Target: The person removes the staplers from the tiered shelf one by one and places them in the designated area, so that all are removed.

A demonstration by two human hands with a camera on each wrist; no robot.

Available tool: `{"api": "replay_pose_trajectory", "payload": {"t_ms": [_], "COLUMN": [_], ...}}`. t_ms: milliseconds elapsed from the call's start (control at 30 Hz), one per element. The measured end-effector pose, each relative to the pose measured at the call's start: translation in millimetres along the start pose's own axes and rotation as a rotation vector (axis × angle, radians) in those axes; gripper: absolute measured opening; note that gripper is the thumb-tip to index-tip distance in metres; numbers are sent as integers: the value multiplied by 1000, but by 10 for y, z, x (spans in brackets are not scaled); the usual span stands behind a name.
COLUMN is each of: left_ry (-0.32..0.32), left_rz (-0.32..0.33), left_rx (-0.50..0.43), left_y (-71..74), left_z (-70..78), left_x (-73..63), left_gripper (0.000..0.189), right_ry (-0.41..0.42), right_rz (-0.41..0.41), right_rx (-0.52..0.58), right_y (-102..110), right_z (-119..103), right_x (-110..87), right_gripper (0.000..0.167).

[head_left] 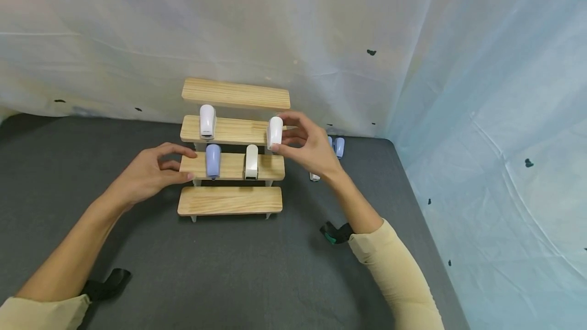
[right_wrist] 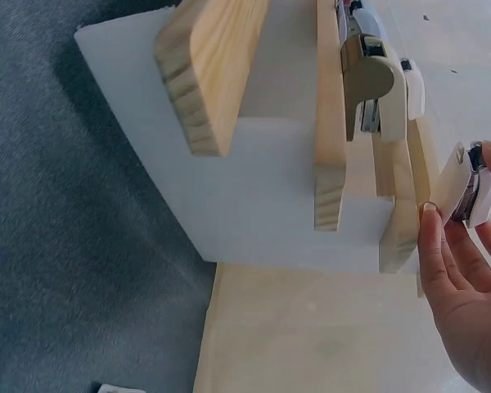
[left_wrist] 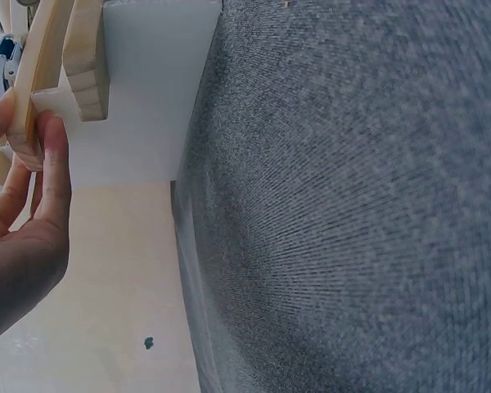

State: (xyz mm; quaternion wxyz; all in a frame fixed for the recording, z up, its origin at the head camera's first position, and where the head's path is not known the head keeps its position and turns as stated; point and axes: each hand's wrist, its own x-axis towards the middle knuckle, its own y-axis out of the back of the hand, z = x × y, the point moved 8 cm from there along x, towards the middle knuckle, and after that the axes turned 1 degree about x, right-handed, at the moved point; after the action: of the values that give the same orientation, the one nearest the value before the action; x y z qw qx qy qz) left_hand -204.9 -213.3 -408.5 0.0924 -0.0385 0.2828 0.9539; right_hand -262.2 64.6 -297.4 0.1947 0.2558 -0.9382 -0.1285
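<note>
Pale wood: 1 stepped rack [head_left: 230,200], 4 boards, on the grey worktop [head_left: 220,274]. Counted from the front, second board [head_left: 235,166] carries 2 staplers: 1 blue stapler [head_left: 213,159] toward the left, 1 cream stapler [head_left: 251,161] right of centre. Third board [head_left: 240,130]: 1 white stapler [head_left: 208,120] standing near the left end. Right hand [head_left: 309,146]: grip narrow, thumb and fingers pinching 1 more, the held stapler [head_left: 275,131], white, at the third board's right end; whether it touches wood, cannot tell. Left hand [head_left: 149,172]: grip narrow, holding the second board's left end between thumb and fingers. Right of rack, on worktop: 2 blue items [head_left: 339,147], one mostly hidden by the right hand; 1 white item [head_left: 314,177], partly hidden. Cream sleeves [head_left: 394,269]: 2
</note>
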Motion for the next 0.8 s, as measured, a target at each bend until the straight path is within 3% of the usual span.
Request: {"api": "replay_pose_trajectory", "payload": {"t_ms": [800], "left_ry": [6], "left_rz": [3], "left_rx": [14], "left_y": [-4], "left_z": [6], "left_x": [-8], "left_gripper": [56], "right_ry": [-36], "right_rz": [6], "right_rx": [-50], "right_y": [269], "right_z": [184], "right_x": [-220], "right_gripper": [59]}}
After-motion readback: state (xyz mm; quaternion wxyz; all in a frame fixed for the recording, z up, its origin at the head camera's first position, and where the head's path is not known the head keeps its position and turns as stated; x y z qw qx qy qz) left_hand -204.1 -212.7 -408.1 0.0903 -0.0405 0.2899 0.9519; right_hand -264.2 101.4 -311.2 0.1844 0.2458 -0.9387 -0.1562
